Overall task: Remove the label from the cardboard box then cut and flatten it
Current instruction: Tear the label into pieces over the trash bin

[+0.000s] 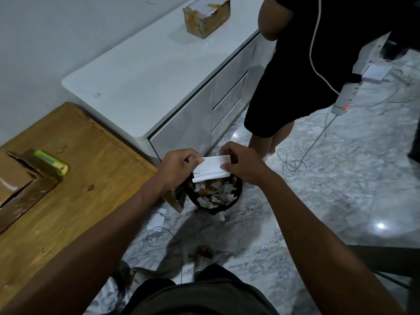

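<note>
Both hands hold a white paper label (210, 167) stretched between them over a black bin (213, 194) on the floor. My left hand (178, 165) pinches its left end, my right hand (242, 163) its right end. The bin holds several torn white and brown scraps. A taped cardboard box (19, 183) lies at the far left on the wooden table (75, 201), partly out of view. A green and yellow box cutter (51, 161) rests on that box's edge.
A white cabinet (159, 71) stands behind the bin, with a second battered cardboard box (205, 15) on top. Another person in black (302, 64) stands at the right. Cables and a power strip (343, 98) trail across the marble floor. Paper scraps (156, 220) lie by the bin.
</note>
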